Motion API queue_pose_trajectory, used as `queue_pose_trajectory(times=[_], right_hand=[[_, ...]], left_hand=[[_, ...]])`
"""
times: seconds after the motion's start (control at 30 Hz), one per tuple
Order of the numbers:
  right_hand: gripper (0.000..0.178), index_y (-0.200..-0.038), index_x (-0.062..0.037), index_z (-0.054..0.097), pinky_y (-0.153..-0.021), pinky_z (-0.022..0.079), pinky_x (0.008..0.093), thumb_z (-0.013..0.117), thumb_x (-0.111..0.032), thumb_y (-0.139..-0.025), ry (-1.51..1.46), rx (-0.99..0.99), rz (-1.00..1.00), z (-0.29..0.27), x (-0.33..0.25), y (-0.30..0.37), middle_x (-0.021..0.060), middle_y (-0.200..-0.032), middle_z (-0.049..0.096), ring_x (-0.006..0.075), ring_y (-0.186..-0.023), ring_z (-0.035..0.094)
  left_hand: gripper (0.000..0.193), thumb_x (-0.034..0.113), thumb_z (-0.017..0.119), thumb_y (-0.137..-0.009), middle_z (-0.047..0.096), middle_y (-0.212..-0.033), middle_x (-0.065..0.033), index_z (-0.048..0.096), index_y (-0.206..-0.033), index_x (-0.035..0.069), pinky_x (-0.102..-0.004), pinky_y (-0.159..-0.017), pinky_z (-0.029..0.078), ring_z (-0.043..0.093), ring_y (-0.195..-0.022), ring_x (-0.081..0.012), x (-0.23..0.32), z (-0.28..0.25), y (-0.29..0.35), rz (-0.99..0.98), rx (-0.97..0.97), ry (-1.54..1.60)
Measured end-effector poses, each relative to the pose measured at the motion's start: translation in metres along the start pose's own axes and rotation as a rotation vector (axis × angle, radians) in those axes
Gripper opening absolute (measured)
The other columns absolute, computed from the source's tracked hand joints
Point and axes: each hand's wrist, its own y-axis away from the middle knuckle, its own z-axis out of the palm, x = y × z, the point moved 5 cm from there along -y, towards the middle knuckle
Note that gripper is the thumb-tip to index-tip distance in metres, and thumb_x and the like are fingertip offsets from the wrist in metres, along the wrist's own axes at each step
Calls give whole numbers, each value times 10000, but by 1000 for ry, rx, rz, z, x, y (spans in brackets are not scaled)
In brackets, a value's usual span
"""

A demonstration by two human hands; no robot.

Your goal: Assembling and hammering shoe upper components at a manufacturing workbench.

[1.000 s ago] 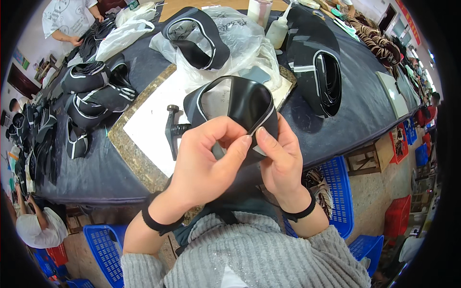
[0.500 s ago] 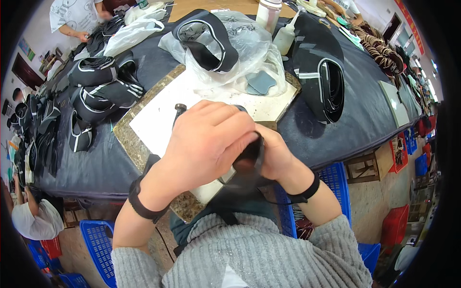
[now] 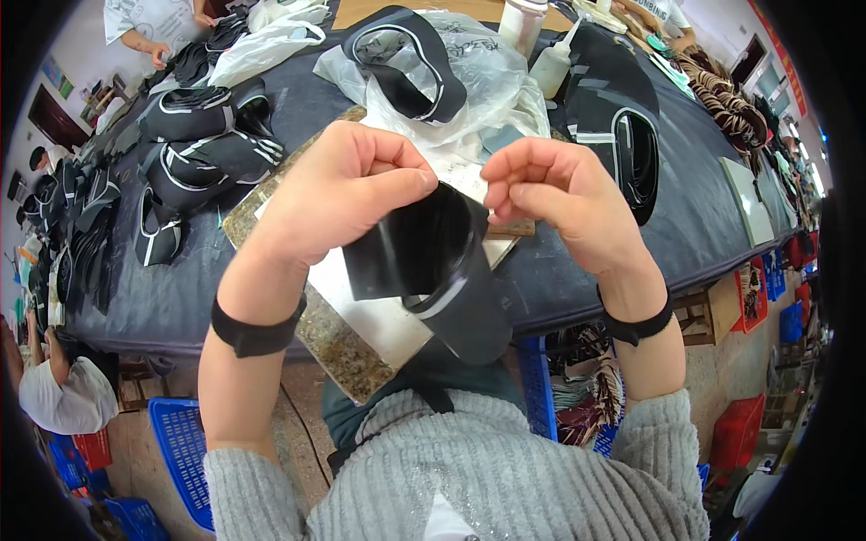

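My left hand pinches the top edge of a black, leather-like curved piece between thumb and fingers. The piece hangs in a loose curl, with a pale strip along one lower edge. To its right, my right hand is apart from it, thumb and fingers drawn together; whether anything thin is between them cannot be made out. Below both hands lies a white board on a speckled stone slab, partly hidden by the curled piece.
Beyond the slab, a black rolled piece rests on a clear plastic bag. A squeeze bottle and a white jar stand behind. Black bundles lie left, another roll right. Blue crates stand below; other people work around the table.
My hands have moved apart: the right one has let go of the black piece and lifted to the right. The piece now shows opened into a curl beneath my left hand.
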Motion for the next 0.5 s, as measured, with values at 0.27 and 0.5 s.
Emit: queue_pose_trajectory(times=[0.27,0.5], right_hand=[[246,-1020,77,643,-610,470,221,596,-42,-811,197,-48,-40,6,2,-1,54,-837,684,82,-720,608],[287,-1042,99,643,-741,494,204,561,39,-773,37,-173,189,-16,2,0,76,-918,695,84,-794,636]], left_hand=[[113,46,610,-844,652,-767,-11,653,-883,-52,-182,-623,443,569,-678,-34,7,20,-7,14,-75,102],[132,8,599,-816,676,-847,-69,650,-921,-54,-220,-699,504,627,-726,-107,-11,20,-21,-66,-198,437]])
